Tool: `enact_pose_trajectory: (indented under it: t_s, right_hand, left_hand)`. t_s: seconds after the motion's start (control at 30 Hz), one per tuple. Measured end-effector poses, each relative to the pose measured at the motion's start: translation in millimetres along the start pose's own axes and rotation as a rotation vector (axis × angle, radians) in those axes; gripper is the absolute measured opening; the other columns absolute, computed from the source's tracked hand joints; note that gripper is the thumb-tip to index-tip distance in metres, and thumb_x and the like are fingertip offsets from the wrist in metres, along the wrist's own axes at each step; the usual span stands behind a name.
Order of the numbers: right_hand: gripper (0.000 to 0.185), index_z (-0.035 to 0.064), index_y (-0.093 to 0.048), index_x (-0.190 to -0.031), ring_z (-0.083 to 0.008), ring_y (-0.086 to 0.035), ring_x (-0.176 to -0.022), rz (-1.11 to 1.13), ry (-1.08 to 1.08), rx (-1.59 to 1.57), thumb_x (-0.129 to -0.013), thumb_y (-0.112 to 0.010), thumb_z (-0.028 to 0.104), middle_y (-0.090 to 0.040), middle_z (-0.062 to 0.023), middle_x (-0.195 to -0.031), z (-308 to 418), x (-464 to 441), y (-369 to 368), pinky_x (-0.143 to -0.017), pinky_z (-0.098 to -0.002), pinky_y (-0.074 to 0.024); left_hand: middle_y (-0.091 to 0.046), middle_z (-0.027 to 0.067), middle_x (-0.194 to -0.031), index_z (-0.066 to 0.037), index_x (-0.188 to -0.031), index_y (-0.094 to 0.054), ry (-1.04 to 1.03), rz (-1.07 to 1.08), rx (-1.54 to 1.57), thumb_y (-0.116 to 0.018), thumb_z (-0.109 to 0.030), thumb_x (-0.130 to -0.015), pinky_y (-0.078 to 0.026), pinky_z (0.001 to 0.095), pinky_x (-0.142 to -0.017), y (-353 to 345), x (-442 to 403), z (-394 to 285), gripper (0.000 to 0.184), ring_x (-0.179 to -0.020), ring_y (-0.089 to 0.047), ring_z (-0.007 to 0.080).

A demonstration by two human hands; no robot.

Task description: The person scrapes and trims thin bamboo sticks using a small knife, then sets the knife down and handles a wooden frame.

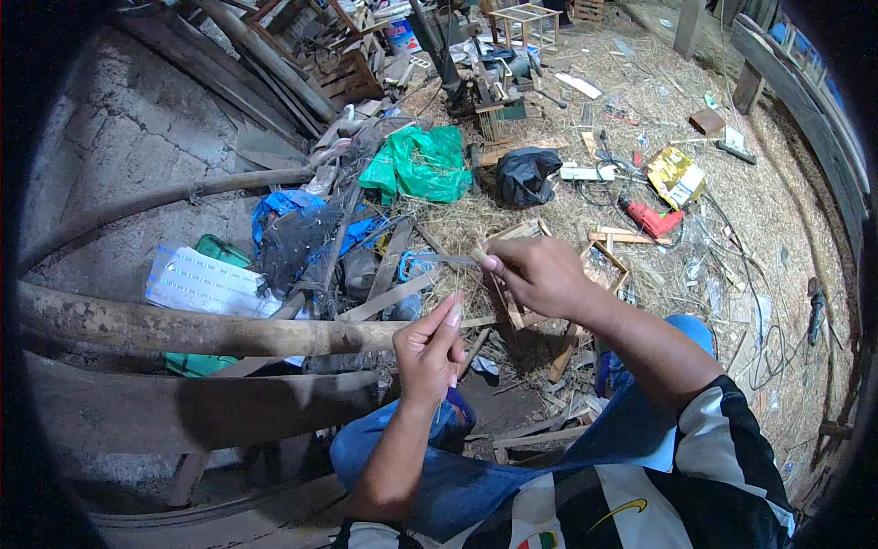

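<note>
In the head view, my right hand is closed around a knife, its narrow grey blade pointing left from the fingers. Lower and to the left, my left hand pinches a thin pale strip between thumb and fingertips. The strip's upper end rises toward the blade; I cannot tell whether the two touch. Both hands are in the air above my lap. Beneath my right hand is a small wooden frame, partly hidden by the hand and forearm.
A bamboo pole crosses at left, ending near my left hand. Beyond lie a green plastic bag, a black bag, a red power drill and a yellow packet. Shavings and wood scraps cover the floor.
</note>
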State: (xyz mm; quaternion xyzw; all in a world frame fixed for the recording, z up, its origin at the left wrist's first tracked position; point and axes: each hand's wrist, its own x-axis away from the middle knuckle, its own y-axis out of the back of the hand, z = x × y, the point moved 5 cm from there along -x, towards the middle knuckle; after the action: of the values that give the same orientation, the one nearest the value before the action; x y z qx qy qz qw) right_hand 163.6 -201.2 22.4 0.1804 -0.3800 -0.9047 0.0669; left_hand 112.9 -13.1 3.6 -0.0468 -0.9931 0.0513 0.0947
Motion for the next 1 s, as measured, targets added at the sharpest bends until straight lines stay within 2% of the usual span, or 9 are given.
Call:
enact_pose_trajectory:
  t_s: [0.13, 0.33, 0.4, 0.5, 0.6, 0.77, 0.87, 0.9, 1.0]
  right_hand:
    - [0.029, 0.0118, -0.063, -0.092, -0.0382, -0.065, -0.071, 0.075, 0.05, -0.049, -0.098, -0.053, 0.038, -0.065, -0.016, -0.073, 11, 6, -5, -0.059, -0.0512, -0.0494]
    - [0.035, 0.0105, -0.068, -0.096, -0.0404, -0.065, -0.076, 0.044, -0.192, -0.089, -0.099, -0.05, 0.041, -0.066, -0.018, -0.077, -19, -10, 8, -0.063, -0.0504, -0.0493]
    - [0.04, 0.0042, -0.066, -0.093, -0.0335, -0.066, -0.07, -0.068, -0.177, -0.291, -0.099, -0.053, 0.042, -0.063, -0.0181, -0.072, -28, -7, -3, -0.063, -0.0446, -0.0483]
    - [0.045, 0.0023, -0.064, -0.081, -0.0056, -0.042, -0.067, -0.014, -0.204, -0.657, -0.098, -0.059, 0.044, -0.048, 0.005, -0.067, -23, -7, -7, -0.058, -0.0263, -0.0357]
    - [0.039, 0.0033, -0.064, -0.081, -0.0057, -0.043, -0.067, 0.103, -0.289, -0.873, -0.096, -0.065, 0.039, -0.049, 0.0038, -0.067, -20, -4, -17, -0.057, -0.0269, -0.0354]
    - [0.025, 0.0073, -0.063, -0.076, -0.0022, -0.038, -0.053, -0.14, -0.4, -0.902, -0.092, -0.071, 0.025, -0.047, 0.0079, -0.06, -48, -12, 2, -0.049, -0.0234, -0.0254]
    - [0.025, 0.0074, -0.064, -0.076, -0.0021, -0.038, -0.053, -0.195, -0.426, -0.851, -0.093, -0.071, 0.024, -0.047, 0.0079, -0.059, -59, -13, 10, -0.048, -0.0236, -0.025]
    - [0.026, 0.0026, -0.066, -0.079, -0.0052, -0.045, -0.058, -0.186, -0.434, -0.844, -0.091, -0.072, 0.025, -0.054, 0.0039, -0.063, -65, -13, 10, -0.052, -0.0257, -0.0348]
    - [0.027, 0.0029, -0.066, -0.077, -0.0052, -0.043, -0.057, -0.213, -0.451, -0.811, -0.091, -0.072, 0.025, -0.053, 0.0044, -0.062, -70, -13, 15, -0.052, -0.026, -0.0327]
  left_hand:
    - [-0.055, 0.0023, -0.055, 0.001, -0.125, -0.064, 0.019, -0.003, 0.002, -0.059, -0.011, -0.097, -0.028, 0.0222, -0.032, -1, 0, 0, 0.03, -0.034, -0.037, 0.0056]
    - [-0.055, 0.0028, -0.056, 0.0, -0.125, -0.064, 0.019, 0.039, 0.012, -0.059, -0.012, -0.098, -0.029, 0.0219, -0.031, -2, 0, 5, 0.03, -0.034, -0.036, 0.0057]
    - [-0.055, 0.003, -0.056, 0.001, -0.124, -0.064, 0.045, 0.034, 0.028, -0.06, -0.013, -0.098, -0.029, 0.0217, -0.031, -3, 2, 5, 0.03, -0.033, -0.036, 0.0057]
    - [-0.056, 0.0037, -0.057, 0.002, -0.121, -0.065, 0.108, 0.031, -0.014, -0.06, -0.013, -0.098, -0.028, 0.0209, -0.031, -8, 2, 6, 0.028, -0.032, -0.036, 0.0055]
    - [-0.056, 0.0038, -0.058, 0.003, -0.117, -0.067, 0.125, 0.058, -0.041, -0.061, -0.014, -0.097, -0.028, 0.0206, -0.031, -13, 3, 11, 0.026, -0.033, -0.037, 0.0055]
    - [-0.058, 0.0027, -0.06, 0.0, -0.112, -0.07, 0.135, 0.11, -0.106, -0.064, -0.018, -0.097, -0.031, 0.0198, -0.034, -11, 3, 13, 0.024, -0.036, -0.041, 0.0041]
    - [-0.057, 0.0025, -0.059, 0.003, -0.109, -0.07, 0.138, 0.105, -0.13, -0.065, -0.016, -0.095, -0.03, 0.0202, -0.033, -12, 4, 10, 0.023, -0.035, -0.04, 0.0046]
    - [-0.055, 0.0024, -0.057, 0.005, -0.107, -0.07, 0.144, 0.091, -0.129, -0.066, -0.014, -0.094, -0.029, 0.0206, -0.031, -12, 5, 9, 0.023, -0.034, -0.038, 0.005]
    - [-0.055, 0.002, -0.056, 0.005, -0.104, -0.071, 0.124, 0.097, -0.139, -0.066, -0.014, -0.094, -0.029, 0.0206, -0.031, -10, 6, 6, 0.022, -0.034, -0.038, 0.0052]
